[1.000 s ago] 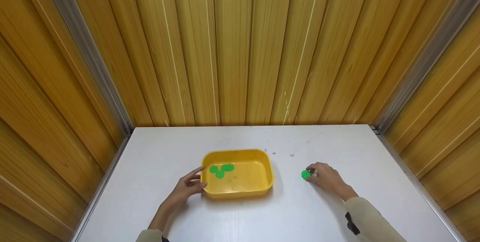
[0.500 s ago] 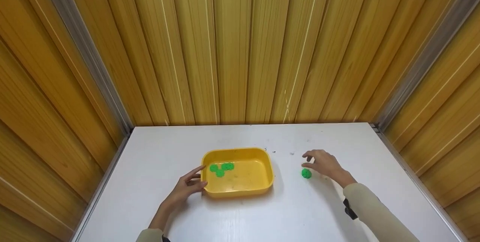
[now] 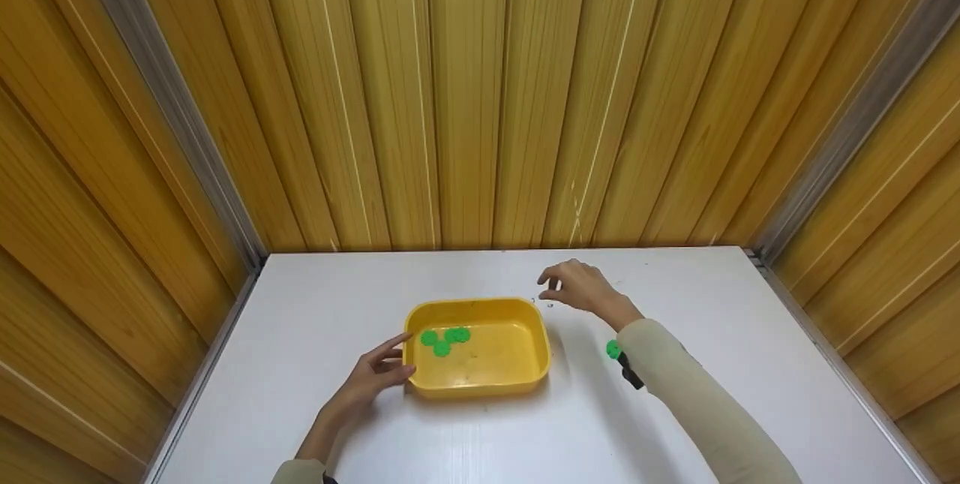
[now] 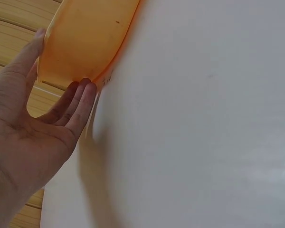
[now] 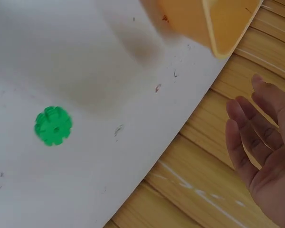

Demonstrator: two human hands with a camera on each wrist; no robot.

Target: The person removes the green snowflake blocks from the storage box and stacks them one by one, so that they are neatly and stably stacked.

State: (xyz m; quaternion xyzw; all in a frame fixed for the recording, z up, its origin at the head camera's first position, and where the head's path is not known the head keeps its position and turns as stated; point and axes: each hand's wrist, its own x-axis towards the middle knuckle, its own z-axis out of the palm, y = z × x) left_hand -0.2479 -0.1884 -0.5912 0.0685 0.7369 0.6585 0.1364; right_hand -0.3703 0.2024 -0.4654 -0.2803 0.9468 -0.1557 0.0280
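Note:
A shallow yellow tray stands mid-table in the head view, with several flat green notched discs in its left part. At its left end rests my left hand, fingers spread and touching the wall; the left wrist view shows the fingertips against the tray's outside. My right hand hangs above the table beyond the tray's back right corner, loosely curled and holding nothing. Below the right sleeve, partly hidden by it, lies a cluster of green notched discs, seen whole as a round green cluster in the right wrist view.
The white table ends at the back against a wood-patterned panel wall; similar panels rise at both sides. Small dark marks dot the tabletop right of the tray.
My right hand has let go of the green disc cluster, lifted, and moved left and back toward the tray's far right corner. The cluster stays on the table. The left hand has not moved.

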